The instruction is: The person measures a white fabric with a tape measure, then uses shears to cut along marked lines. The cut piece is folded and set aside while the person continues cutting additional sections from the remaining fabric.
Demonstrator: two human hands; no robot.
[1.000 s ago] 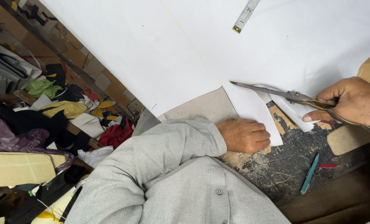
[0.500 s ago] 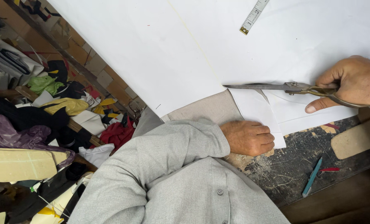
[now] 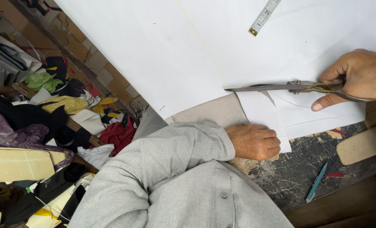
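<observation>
Big white fabric sheet (image 3: 162,55) spread flat over table, takes up most of upper frame; faint straight line drawn across it top-centre toward middle. Tape measure (image 3: 264,17) end lying on sheet near top, white strip w/ brass tip, tilted diagonal. Tan cloth layer (image 3: 209,112) showing under sheet's near edge. Dark scuffed tabletop (image 3: 297,169) lower right, w/ teal pen (image 3: 316,182) and small red scrap just beside it. Beige flat piece (image 3: 363,143) at right edge, shape unclear. Left side: pile of fabric scraps (image 3: 48,109), green, yellow, red, purple, black, white, below table level on brick floor.

Right hand (image 3: 357,76): in from right edge, back of hand up, fingers curled thru scissors (image 3: 293,87) handles, thumb stretched along lower side, clamped on handles. Blades long, pointing left, lying nearly flat at sheet's near edge, almost closed, tip over the white/tan boundary.

Left hand (image 3: 253,141): grey sleeve, fist-like, fingers together and curled, knuckles right, pressing down on narrow white flap (image 3: 264,114) just below blades. Holding nothing.
</observation>
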